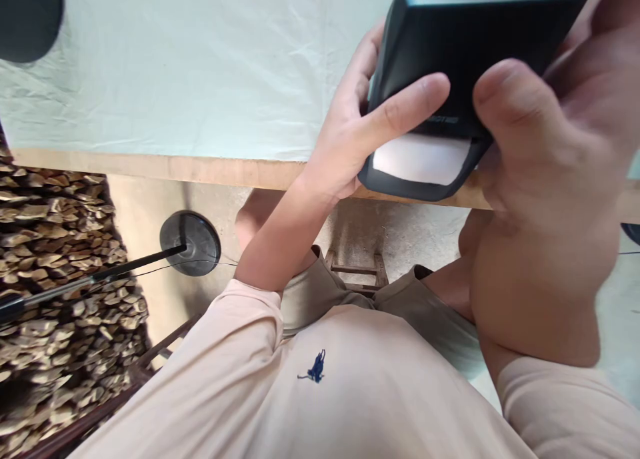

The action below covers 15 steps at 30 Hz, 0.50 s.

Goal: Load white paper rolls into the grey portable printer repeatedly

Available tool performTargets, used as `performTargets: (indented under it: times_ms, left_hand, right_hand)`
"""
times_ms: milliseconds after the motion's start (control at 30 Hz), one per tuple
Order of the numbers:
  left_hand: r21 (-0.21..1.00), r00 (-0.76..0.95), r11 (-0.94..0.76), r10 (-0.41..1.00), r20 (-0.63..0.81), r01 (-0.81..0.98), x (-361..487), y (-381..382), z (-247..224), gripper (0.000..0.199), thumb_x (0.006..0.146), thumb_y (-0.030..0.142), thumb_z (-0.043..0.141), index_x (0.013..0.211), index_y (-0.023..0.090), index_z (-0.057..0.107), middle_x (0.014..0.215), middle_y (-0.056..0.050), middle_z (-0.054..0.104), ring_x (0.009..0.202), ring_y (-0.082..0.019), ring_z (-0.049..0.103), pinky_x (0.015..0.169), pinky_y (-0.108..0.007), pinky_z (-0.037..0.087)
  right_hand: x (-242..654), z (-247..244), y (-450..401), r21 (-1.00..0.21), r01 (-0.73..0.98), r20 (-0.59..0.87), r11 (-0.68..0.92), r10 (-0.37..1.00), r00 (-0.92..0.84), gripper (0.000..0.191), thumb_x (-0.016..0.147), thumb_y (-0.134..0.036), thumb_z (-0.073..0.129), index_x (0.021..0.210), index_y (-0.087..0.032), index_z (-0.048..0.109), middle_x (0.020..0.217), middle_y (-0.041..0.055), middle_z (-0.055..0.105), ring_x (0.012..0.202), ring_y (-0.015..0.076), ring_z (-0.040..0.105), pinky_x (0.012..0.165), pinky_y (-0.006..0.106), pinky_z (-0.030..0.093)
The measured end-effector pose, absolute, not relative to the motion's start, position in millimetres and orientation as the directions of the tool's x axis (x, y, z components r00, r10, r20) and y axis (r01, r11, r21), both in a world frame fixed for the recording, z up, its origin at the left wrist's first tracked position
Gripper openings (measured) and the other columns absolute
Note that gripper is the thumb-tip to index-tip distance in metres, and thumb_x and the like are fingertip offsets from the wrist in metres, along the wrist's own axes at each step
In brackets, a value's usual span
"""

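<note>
Up at the right of the head view I hold a black box-shaped device (465,65) over the near edge of the table. Its end toward me has an opening with a white panel or paper (423,159) in it, and small blurred lettering sits just above. My left hand (370,112) grips its left side, thumb laid across the dark face and fingers behind. On the other side my right hand (545,132) is closed around it with the thumb pressing the same face; its other fingers are mostly hidden or blurred. The device is tilted, its far end cut off by the frame.
A pale cloth (200,65) covers the table, whose wooden edge (200,167) runs below. A dark round object (30,19) is at the upper left. On the floor stand a round-based pole (190,262) with a thin cable, stacked split firewood (65,245) and a wooden frame (356,270).
</note>
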<state>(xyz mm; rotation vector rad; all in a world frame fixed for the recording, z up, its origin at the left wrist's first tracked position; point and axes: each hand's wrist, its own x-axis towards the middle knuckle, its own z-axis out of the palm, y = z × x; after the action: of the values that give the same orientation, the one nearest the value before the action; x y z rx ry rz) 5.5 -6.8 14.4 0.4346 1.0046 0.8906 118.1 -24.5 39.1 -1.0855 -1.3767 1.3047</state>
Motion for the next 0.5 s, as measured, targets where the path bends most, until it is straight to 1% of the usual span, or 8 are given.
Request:
performTargets:
  times_ms: [67, 100, 167, 200, 300, 433, 500]
  left_hand:
    - [0.76, 0.228, 0.502, 0.865, -0.448, -0.413, 10.9, -12.5, 17.3, 0.034, 0.077, 0.029, 0.024, 0.094, 0.016, 0.051, 0.08, 0.001, 0.053, 0.105, -0.016, 0.045, 0.073, -0.024, 0.042]
    - [0.802, 0.224, 0.444, 0.896, -0.384, -0.4, 13.0, -14.7, 18.4, 0.029, 0.076, 0.024, 0.028, 0.09, 0.016, 0.052, 0.078, 0.002, 0.053, 0.103, -0.015, 0.047, 0.073, -0.022, 0.042]
    - [0.863, 0.204, 0.331, 0.941, -0.27, -0.383, 15.8, -17.3, 19.6, 0.02, 0.073, 0.014, 0.034, 0.084, 0.013, 0.051, 0.073, 0.003, 0.05, 0.1, -0.014, 0.048, 0.076, -0.021, 0.04]
    - [0.878, 0.193, 0.294, 0.952, -0.236, -0.378, 16.6, -17.5, 19.6, 0.017, 0.072, 0.01, 0.036, 0.081, 0.012, 0.049, 0.07, 0.004, 0.048, 0.1, -0.014, 0.048, 0.077, -0.021, 0.039]
    - [0.884, 0.166, 0.261, 0.963, -0.212, -0.387, 17.2, -16.1, 17.7, 0.013, 0.07, 0.004, 0.036, 0.078, 0.01, 0.045, 0.068, 0.005, 0.044, 0.102, -0.015, 0.047, 0.079, -0.021, 0.037]
    - [0.872, 0.207, 0.253, 0.962, -0.179, -0.42, 12.8, -13.0, 11.8, 0.013, 0.07, 0.011, 0.038, 0.081, 0.012, 0.046, 0.071, 0.004, 0.046, 0.098, -0.015, 0.05, 0.075, -0.018, 0.039]
    - [0.841, 0.29, 0.249, 0.95, -0.116, -0.48, 8.8, -10.7, 7.0, 0.018, 0.072, 0.015, 0.034, 0.086, 0.013, 0.047, 0.073, 0.005, 0.047, 0.101, -0.014, 0.048, 0.074, -0.017, 0.039]
  right_hand:
    - [118.2, 38.6, -22.9, -0.987, 0.159, 0.0, 0.037, 0.974, -0.229, 0.048, 0.065, -0.021, 0.041, 0.11, -0.024, 0.025, 0.102, -0.0058, 0.036, 0.09, -0.0049, 0.042, 0.082, 0.008, 0.039]
    - [118.8, 37.2, -22.0, -0.983, 0.181, -0.03, 0.014, 0.97, -0.241, 0.052, 0.065, -0.02, 0.043, 0.111, -0.02, 0.019, 0.103, -0.0032, 0.035, 0.088, -0.0051, 0.042, 0.08, 0.009, 0.041]
    - [120.6, 33.0, -20.4, -0.987, 0.153, -0.087, -0.049, 0.964, -0.253, 0.059, 0.064, -0.018, 0.044, 0.112, -0.013, 0.01, 0.109, 0.0014, 0.033, 0.086, -0.0054, 0.042, 0.078, 0.009, 0.042]
    - [121.6, 30.4, -19.9, -0.989, 0.128, -0.101, -0.071, 0.963, -0.251, 0.059, 0.065, -0.018, 0.044, 0.112, -0.012, 0.008, 0.111, 0.0026, 0.032, 0.085, -0.0058, 0.042, 0.077, 0.009, 0.042]
    - [123.8, 20.5, -19.9, -0.994, 0.093, -0.081, -0.061, 0.968, -0.238, 0.058, 0.065, -0.019, 0.044, 0.112, -0.016, 0.011, 0.113, 0.0007, 0.033, 0.083, -0.0064, 0.041, 0.077, 0.008, 0.041]
    - [122.9, 4.5, -21.9, -0.998, -0.019, 0.062, 0.06, 0.988, -0.143, 0.053, 0.066, -0.023, 0.044, 0.111, -0.02, 0.016, 0.112, -0.0007, 0.034, 0.089, -0.0046, 0.041, 0.085, 0.012, 0.041]
    - [122.3, -1.6, -22.0, -0.992, -0.064, 0.114, 0.108, 0.987, -0.109, 0.051, 0.066, -0.022, 0.042, 0.111, -0.021, 0.016, 0.111, -0.0006, 0.034, 0.09, -0.0036, 0.041, 0.086, 0.013, 0.041]
